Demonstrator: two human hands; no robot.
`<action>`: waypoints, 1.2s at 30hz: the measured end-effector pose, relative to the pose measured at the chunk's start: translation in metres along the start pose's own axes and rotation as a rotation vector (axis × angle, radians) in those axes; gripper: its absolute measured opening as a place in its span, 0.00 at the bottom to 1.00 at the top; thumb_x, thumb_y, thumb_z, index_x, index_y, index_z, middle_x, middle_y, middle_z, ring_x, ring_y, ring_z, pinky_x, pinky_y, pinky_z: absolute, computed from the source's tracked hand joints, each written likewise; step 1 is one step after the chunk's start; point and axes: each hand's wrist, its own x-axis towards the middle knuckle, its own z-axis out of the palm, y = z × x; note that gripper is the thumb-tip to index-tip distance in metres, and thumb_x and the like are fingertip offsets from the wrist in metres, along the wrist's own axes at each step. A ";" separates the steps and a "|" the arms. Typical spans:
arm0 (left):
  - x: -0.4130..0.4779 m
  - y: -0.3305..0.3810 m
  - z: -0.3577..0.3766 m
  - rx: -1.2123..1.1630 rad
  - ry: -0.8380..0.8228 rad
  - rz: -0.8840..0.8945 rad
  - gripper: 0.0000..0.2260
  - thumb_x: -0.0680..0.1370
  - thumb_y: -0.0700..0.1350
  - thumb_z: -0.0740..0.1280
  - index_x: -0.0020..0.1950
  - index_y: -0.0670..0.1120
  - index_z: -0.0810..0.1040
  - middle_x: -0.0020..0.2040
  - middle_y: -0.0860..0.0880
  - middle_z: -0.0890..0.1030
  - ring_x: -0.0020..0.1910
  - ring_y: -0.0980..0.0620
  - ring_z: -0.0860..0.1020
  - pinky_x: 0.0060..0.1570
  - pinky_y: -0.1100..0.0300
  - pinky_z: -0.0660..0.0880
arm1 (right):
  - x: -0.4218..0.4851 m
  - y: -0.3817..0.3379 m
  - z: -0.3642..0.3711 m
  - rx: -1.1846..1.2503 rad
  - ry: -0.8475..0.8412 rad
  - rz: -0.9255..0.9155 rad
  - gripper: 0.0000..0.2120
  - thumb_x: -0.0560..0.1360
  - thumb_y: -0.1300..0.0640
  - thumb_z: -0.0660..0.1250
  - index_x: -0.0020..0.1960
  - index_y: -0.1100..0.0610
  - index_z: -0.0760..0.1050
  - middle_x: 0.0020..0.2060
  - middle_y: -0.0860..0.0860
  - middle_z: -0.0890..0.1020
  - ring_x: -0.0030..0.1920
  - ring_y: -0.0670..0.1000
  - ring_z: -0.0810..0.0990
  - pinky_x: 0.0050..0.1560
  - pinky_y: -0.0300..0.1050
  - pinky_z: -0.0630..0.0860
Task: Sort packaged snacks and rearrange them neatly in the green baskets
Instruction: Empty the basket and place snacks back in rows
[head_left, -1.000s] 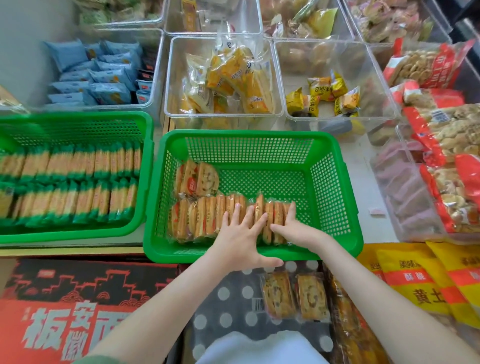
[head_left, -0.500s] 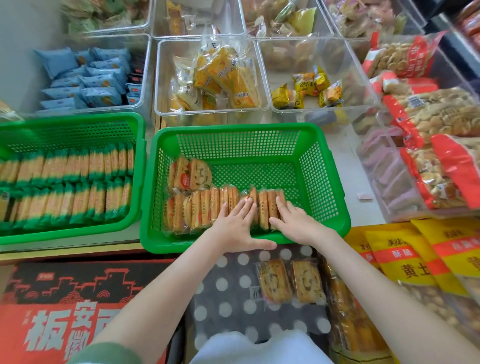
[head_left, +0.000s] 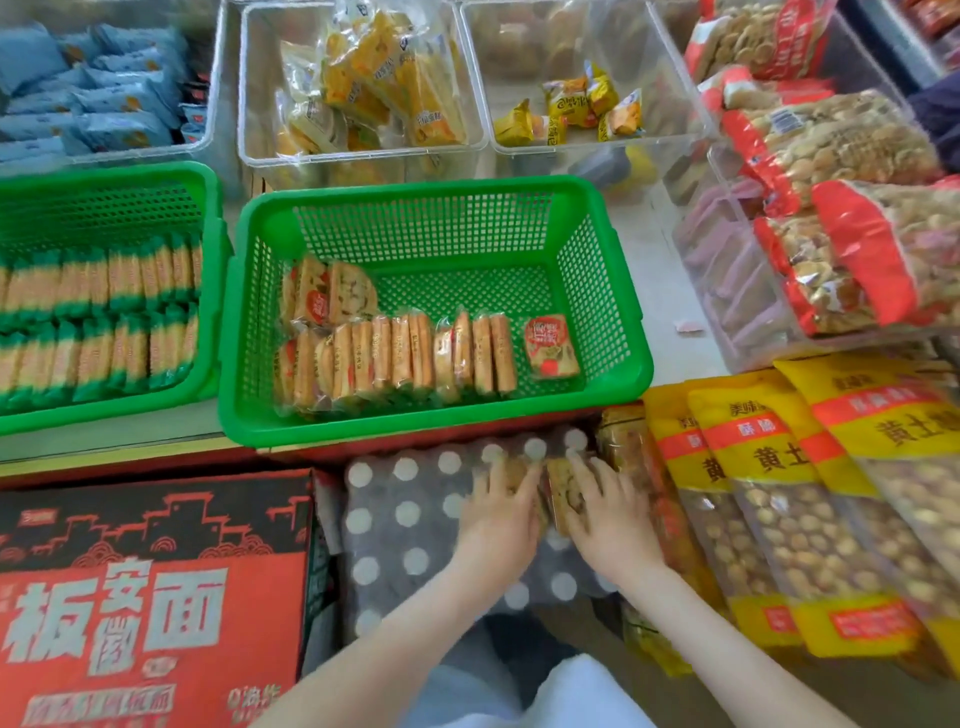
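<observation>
Both hands lie over the two loose packets (head_left: 563, 491) on the dotted cloth (head_left: 405, 519), left hand (head_left: 501, 519) on one and right hand (head_left: 608, 525) on the other; blur hides whether the fingers have closed. Half a second ago I had them pressing the row (head_left: 395, 358) in the green basket (head_left: 431, 434). That row stands tidy, with one flat packet (head_left: 550, 347) beside it, so I judge these two go in next.

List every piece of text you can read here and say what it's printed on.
"板", "安徽", "面": large pale characters on the red carton.
"黄土": dark characters on the yellow bags.
Too blurred to read: the carton's smaller lines, the bags' red bands, and the print on the snack packets in the green basket.
</observation>
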 end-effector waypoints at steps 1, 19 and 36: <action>0.005 0.004 0.009 -0.013 -0.085 -0.108 0.26 0.81 0.51 0.57 0.78 0.56 0.54 0.79 0.41 0.50 0.74 0.36 0.58 0.68 0.42 0.65 | 0.003 0.001 0.007 -0.001 -0.061 0.023 0.32 0.79 0.46 0.58 0.79 0.50 0.51 0.76 0.54 0.60 0.71 0.57 0.64 0.69 0.52 0.64; -0.032 0.015 -0.023 -0.840 0.131 -0.102 0.32 0.80 0.40 0.61 0.69 0.74 0.53 0.76 0.53 0.57 0.75 0.54 0.59 0.70 0.51 0.67 | -0.019 -0.003 -0.023 1.129 -0.143 0.005 0.31 0.78 0.56 0.67 0.74 0.41 0.58 0.71 0.43 0.66 0.72 0.43 0.65 0.68 0.41 0.69; 0.022 0.058 -0.157 -1.451 -0.241 0.091 0.46 0.68 0.77 0.54 0.79 0.53 0.52 0.78 0.53 0.55 0.76 0.50 0.57 0.76 0.46 0.53 | 0.032 -0.036 -0.165 1.087 -0.163 -0.117 0.45 0.71 0.56 0.74 0.76 0.41 0.48 0.58 0.39 0.76 0.55 0.32 0.76 0.55 0.30 0.73</action>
